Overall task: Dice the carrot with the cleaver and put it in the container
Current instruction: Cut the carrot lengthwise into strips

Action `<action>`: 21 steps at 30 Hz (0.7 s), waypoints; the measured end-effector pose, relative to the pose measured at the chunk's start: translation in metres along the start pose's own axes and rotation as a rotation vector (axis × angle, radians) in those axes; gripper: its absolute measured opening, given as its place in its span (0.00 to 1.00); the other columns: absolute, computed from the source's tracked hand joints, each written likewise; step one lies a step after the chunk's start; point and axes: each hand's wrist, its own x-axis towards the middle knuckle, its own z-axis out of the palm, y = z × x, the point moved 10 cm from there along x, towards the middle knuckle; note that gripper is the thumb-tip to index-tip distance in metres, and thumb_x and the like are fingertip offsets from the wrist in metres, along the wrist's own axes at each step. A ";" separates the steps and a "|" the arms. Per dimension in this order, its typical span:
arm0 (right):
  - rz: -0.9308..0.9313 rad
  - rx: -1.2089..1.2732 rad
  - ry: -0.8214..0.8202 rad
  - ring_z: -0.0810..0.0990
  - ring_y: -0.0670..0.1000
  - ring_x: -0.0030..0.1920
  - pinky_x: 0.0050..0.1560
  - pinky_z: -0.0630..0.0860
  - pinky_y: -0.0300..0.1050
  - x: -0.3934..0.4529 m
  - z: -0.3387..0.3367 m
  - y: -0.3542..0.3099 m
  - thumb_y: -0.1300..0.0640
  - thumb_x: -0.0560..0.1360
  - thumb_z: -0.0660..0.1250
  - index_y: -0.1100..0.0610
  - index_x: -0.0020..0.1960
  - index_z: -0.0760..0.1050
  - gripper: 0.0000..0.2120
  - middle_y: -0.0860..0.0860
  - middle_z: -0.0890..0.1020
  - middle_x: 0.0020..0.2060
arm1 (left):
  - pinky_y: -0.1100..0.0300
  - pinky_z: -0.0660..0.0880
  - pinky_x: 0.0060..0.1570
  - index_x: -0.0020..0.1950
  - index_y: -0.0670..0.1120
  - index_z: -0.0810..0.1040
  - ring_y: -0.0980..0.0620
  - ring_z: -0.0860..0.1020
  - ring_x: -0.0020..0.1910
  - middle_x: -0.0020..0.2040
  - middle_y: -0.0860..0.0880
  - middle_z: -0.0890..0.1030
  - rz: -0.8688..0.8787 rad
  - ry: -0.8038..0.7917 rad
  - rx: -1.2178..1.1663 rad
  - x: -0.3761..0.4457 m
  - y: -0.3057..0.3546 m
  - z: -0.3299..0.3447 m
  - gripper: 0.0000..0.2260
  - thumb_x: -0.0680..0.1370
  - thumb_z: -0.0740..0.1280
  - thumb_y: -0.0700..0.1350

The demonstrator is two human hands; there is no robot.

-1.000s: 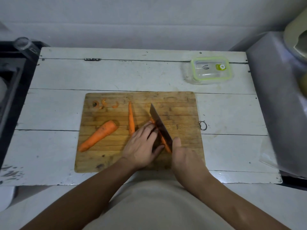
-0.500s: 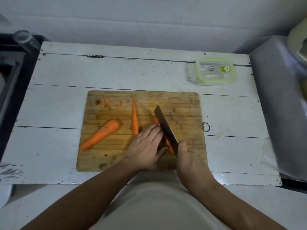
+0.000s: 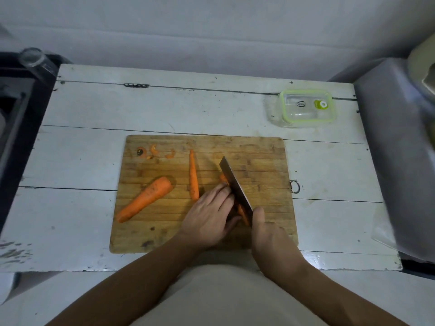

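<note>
Right hand (image 3: 268, 234) grips cleaver (image 3: 235, 184); left hand (image 3: 209, 217), fingers extended, presses carrot strip (image 3: 242, 212) at board (image 3: 259, 161) centre. Fingertips touch blade: slip risks cut. Container (image 3: 306, 107), lidded, at 1 o'clock.

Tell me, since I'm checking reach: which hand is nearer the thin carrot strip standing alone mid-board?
Left. The left hand lies just right of the thin carrot strip; the right hand holds the cleaver farther right.
</note>
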 end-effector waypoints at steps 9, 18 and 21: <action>0.015 -0.073 -0.012 0.84 0.58 0.47 0.37 0.69 0.49 -0.003 0.003 -0.006 0.63 0.79 0.59 0.55 0.68 0.56 0.21 0.55 0.82 0.46 | 0.51 0.66 0.75 0.74 0.45 0.72 0.47 0.65 0.76 0.74 0.46 0.72 0.004 0.045 -0.023 0.000 0.000 -0.004 0.23 0.83 0.61 0.57; 0.024 0.026 -0.016 0.84 0.60 0.46 0.44 0.79 0.55 0.011 -0.002 -0.010 0.63 0.81 0.54 0.57 0.68 0.57 0.16 0.58 0.82 0.46 | 0.50 0.67 0.74 0.72 0.45 0.74 0.45 0.66 0.76 0.72 0.45 0.72 0.026 0.056 -0.006 -0.002 0.001 -0.003 0.20 0.84 0.60 0.54; 0.046 0.012 -0.039 0.83 0.61 0.49 0.48 0.79 0.56 0.010 -0.005 -0.004 0.65 0.80 0.56 0.57 0.71 0.56 0.21 0.59 0.82 0.48 | 0.49 0.67 0.73 0.71 0.45 0.74 0.45 0.66 0.76 0.73 0.45 0.72 0.022 0.046 0.004 0.000 0.003 -0.002 0.20 0.84 0.58 0.54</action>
